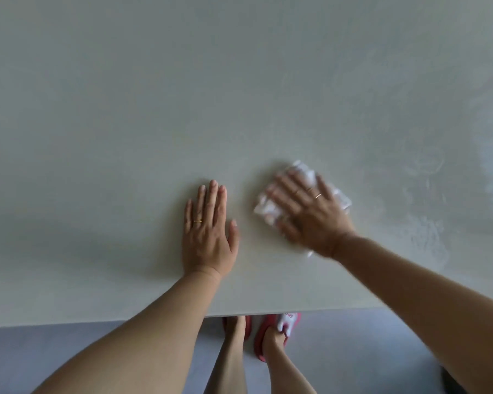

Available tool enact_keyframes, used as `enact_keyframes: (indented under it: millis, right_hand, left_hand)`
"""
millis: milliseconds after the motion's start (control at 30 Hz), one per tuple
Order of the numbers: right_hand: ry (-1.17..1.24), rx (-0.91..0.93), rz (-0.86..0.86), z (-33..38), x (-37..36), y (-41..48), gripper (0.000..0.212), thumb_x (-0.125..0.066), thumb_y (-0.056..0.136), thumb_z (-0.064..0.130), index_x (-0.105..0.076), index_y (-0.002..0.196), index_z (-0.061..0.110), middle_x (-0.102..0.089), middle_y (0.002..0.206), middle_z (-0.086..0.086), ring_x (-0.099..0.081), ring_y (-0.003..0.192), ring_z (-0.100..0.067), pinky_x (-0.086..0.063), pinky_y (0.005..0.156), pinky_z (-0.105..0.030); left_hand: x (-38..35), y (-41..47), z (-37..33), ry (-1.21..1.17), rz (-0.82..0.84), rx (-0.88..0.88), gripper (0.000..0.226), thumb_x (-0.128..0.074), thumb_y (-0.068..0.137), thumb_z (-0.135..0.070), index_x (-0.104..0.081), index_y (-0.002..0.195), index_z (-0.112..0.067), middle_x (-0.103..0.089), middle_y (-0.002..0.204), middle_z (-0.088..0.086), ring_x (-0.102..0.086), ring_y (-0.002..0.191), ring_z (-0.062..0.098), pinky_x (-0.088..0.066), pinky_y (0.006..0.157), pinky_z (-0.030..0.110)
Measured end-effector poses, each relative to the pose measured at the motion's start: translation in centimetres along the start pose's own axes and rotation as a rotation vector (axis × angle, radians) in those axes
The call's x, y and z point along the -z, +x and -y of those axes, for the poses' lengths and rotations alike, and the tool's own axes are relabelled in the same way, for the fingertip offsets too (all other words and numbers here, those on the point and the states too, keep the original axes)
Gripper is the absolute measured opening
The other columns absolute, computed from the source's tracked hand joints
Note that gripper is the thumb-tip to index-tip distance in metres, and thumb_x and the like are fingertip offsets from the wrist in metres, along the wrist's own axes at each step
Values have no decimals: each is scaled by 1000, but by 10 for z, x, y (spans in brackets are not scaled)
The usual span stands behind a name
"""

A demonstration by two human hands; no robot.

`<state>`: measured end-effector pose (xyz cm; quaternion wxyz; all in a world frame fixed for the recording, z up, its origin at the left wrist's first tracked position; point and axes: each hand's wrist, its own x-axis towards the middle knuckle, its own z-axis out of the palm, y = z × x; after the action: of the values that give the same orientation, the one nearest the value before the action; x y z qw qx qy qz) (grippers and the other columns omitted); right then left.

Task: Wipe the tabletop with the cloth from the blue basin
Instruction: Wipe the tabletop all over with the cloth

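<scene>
While the pale tabletop [125, 109] fills most of the view, grey floor [40, 351] shows below its near edge, with 2 feet in pink slippers [258, 344]; wet streaks [427, 237] mark its right side. The left hand [208, 237] lies flat on the surface, fingers straight, holding nothing. Just right of it, the blurred right hand [308, 214] presses spread, straight fingers onto the white cloth [264, 209], which lies on the tabletop near the front edge.

Grips [208, 233] [310, 216] x2, cloth [268, 210] x1, tabletop [239, 95] x1, slippers [248, 327] [289, 322] x2.

red letters on slipper strap [288, 322], cut off, unreadable
</scene>
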<state>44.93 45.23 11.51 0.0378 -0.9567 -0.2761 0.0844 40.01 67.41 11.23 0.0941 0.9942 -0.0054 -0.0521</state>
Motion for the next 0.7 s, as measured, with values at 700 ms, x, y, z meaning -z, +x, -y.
enact_keyframes:
  millis: [700]
  right_hand:
    - [157, -446, -1, 89, -1, 81, 60, -17, 94, 49, -13, 150, 29, -5, 159, -2, 5, 147, -22, 10, 115, -49]
  left_hand:
    - [1, 0, 1, -34, 82, -1, 62, -31, 90, -33, -33, 146, -5, -30, 154, 11, -25, 143, 27, -19, 115, 48]
